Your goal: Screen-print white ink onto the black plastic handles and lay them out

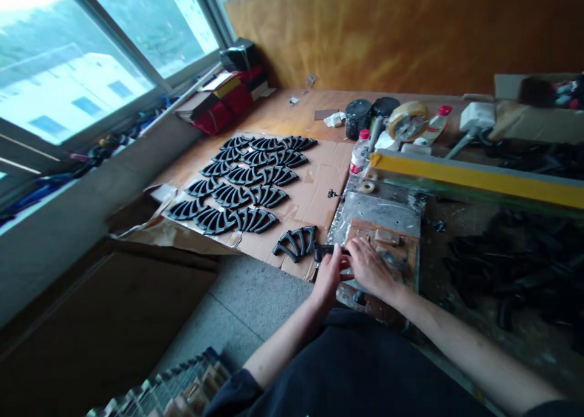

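My left hand (327, 275) grips a small black moulded part (325, 253) at the near edge of the bench. My right hand (369, 268) lies beside it with spread fingers on a worn wooden board (381, 228), its fingertips close to the part. Just left of my hands, a black fan-shaped arched piece (295, 244) lies on flattened cardboard (310, 201). Several matching pieces (249, 183) stand in neat rows farther along that cardboard. The grip hides most of the small part.
A grey metal plate (376, 213) and a yellow-edged beam (474, 177) cross the bench. Black jars (358, 118), a tape roll (407, 120) and a plastic bottle (359, 152) stand behind. A heap of black parts (506, 265) lies right; concrete floor (250, 301) lies left.
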Demonstrator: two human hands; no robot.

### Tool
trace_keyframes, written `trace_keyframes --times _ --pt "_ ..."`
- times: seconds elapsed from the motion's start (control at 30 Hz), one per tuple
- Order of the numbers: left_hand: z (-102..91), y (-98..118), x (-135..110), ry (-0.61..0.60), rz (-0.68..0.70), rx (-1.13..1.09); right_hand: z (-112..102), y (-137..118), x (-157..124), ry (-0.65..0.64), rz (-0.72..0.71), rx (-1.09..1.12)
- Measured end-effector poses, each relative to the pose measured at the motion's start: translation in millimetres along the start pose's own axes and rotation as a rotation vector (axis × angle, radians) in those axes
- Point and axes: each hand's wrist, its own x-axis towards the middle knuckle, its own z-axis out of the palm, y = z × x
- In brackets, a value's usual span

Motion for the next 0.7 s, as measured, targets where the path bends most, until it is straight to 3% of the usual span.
trace_keyframes --times 0.07,0.17,0.23,0.3,0.43,0.57,0.7 --pt "-35.3 5.2 5.0 0.195 0.046 -0.004 18.8 -25.6 21.7 -0.045 -0.134 0.072" --pt "-101.6 6.0 12.3 0.391 0.015 0.138 50.6 -36.5 58.0 -0.168 -0.151 0.085" --pt "-139.8 -3.4 17.3 0.441 -0.082 0.325 72.1 -32.8 79.6 -0.304 -0.067 -0.013" --pt "-164.3 -15.8 25.4 0.428 -0.19 0.513 91.4 -28.9 95.0 -0.435 0.02 -0.114" --pt "-182.0 -18.6 55.2 0.406 -0.236 0.715 116.3 -29.5 107.2 -0.51 0.092 -0.159" --pt "-196.2 18.8 86.8 0.411 -0.233 0.875 123.0 -28.2 107.8 -0.492 0.092 -0.108" --pt "-201.9 48.0 86.6 0.441 -0.231 1.037 120.3 -21.3 105.6 -0.497 0.076 -0.05"
